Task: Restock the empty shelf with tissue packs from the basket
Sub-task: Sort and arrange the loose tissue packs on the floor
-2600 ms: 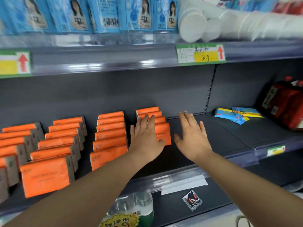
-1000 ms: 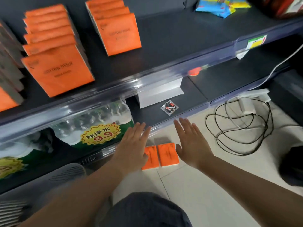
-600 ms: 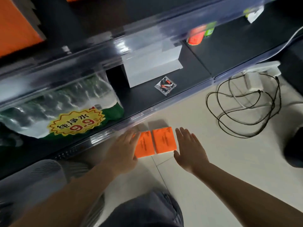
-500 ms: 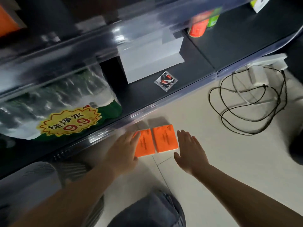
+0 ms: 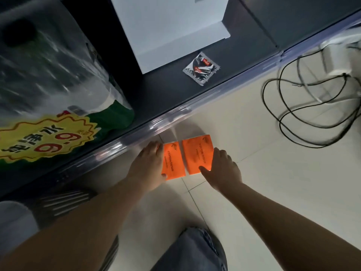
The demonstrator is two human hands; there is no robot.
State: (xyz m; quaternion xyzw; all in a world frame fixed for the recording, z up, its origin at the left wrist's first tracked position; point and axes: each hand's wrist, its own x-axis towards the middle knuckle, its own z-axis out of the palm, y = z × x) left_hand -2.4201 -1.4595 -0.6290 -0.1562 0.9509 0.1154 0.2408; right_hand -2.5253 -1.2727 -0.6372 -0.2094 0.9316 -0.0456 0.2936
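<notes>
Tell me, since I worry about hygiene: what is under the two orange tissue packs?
Pale floor tiles show around the left pack and the right pack; whatever lies directly beneath is covered.

The grey basket (image 5: 64, 200), blurred, runs off the left edge.

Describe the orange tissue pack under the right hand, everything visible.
The right tissue pack is a flat orange rectangle, printed COTTON TISSUE in dark letters. It lies face up on the pale floor tiles beside a second pack, near the shelf edge. The right hand grips its right edge, thumb on its near corner.
</notes>
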